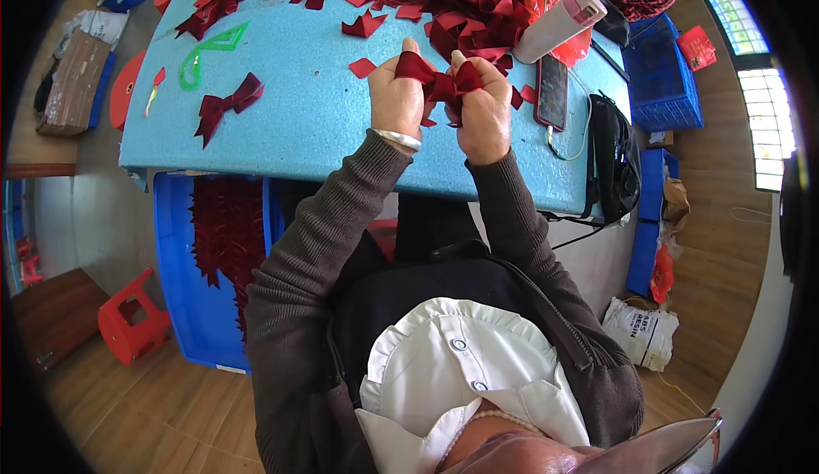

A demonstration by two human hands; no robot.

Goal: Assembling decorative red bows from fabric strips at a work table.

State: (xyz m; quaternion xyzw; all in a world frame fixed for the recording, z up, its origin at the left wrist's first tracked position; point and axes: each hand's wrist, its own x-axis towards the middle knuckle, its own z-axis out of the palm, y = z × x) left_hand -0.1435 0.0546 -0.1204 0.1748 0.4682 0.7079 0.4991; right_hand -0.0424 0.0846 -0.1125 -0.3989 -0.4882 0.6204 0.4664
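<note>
Forearms (341, 205) stretched forward, hands (398, 103) nearly together, pinching red bow (444, 87)

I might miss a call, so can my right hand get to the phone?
Likely yes: the phone lies beside your right hand, with only small red scraps between, though that hand holds the red bow.

open blue stretch of table (307, 124) left of the hands (397, 105), broken by a loose dark-red bow (227, 108) and a green looped item (205, 46), heaped red fabric pieces (469, 5) blocking the far side, pale bottle (554, 30), phone (552, 90) and black bag (612, 154) crowding the right
</note>
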